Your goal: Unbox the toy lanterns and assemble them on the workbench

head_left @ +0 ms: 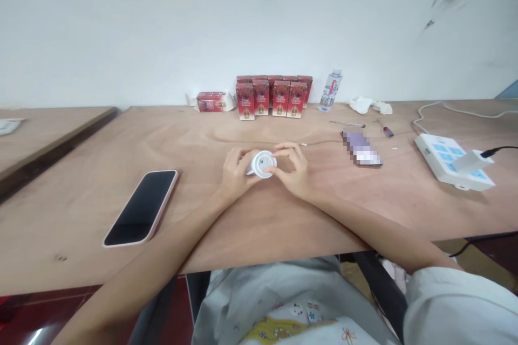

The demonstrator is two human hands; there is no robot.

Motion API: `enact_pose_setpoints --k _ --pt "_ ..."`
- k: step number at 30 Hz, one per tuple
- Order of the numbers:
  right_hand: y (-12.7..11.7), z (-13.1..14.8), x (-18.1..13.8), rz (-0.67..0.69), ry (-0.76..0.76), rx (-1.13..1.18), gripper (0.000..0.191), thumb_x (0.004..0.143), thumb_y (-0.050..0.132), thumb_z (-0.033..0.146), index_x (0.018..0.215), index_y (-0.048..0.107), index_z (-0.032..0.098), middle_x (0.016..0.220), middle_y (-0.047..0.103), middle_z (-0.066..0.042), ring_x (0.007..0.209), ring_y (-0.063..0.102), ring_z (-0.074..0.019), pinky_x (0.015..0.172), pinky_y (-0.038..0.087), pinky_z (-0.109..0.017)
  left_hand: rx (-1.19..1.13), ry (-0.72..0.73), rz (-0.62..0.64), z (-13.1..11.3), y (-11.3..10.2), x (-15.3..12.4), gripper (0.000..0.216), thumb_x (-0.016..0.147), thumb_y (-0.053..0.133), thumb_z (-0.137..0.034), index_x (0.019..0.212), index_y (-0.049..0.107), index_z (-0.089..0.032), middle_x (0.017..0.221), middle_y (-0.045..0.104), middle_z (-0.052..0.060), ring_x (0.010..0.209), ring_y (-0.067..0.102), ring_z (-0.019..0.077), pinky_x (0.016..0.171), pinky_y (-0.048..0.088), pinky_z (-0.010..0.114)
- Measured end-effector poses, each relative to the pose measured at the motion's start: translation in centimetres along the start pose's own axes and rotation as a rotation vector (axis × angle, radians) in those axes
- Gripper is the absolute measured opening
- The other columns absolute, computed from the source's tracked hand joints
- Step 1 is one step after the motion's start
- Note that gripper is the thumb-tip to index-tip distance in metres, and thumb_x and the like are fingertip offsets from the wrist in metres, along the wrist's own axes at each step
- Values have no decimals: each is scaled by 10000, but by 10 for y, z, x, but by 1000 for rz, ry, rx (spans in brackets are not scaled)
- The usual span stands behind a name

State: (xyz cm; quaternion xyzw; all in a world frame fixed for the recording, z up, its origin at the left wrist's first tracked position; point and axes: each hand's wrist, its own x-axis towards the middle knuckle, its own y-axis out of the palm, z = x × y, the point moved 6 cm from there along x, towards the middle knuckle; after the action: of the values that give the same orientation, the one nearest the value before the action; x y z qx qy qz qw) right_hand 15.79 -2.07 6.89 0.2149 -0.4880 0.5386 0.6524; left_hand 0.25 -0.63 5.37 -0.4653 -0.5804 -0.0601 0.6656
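A small round white object (265, 164), with a circular face turned toward me, is held just above the middle of the wooden table. Its exact kind is too small to make out. My left hand (238, 171) wraps round its left side, fingers closed on the body. With thumb and forefinger, my right hand (294, 170) grips the right rim of the same object, the other fingers curved away. The fingers cover part of its body.
On the wooden table (218, 237) lie a pink-cased phone (141, 208) and a blurred-out phone (361, 147). Several red boxes (261, 98) stand by the wall, one box (214, 102) lying sideways. A water bottle (330, 90), crumpled tissues (361, 104) and a white power strip (447, 159) are to the right.
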Motion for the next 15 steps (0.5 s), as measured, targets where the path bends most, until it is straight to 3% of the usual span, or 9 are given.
enact_pose_setpoints --k 11,15 --pt "4 1 -1 35 77 47 103 793 655 285 864 634 213 924 652 -46 882 642 -164 820 516 -335 51 -46 -12 1 -2 1 376 785 625 -453 1036 617 -174 933 590 99 845 553 215 740 447 332" --pt "3 5 -4 13 -19 41 54 816 630 242 854 643 208 980 626 -64 899 629 -161 818 519 -334 54 1 -68 -1 -4 1 356 781 638 -435 1014 622 -167 918 591 91 831 553 208 732 445 323"
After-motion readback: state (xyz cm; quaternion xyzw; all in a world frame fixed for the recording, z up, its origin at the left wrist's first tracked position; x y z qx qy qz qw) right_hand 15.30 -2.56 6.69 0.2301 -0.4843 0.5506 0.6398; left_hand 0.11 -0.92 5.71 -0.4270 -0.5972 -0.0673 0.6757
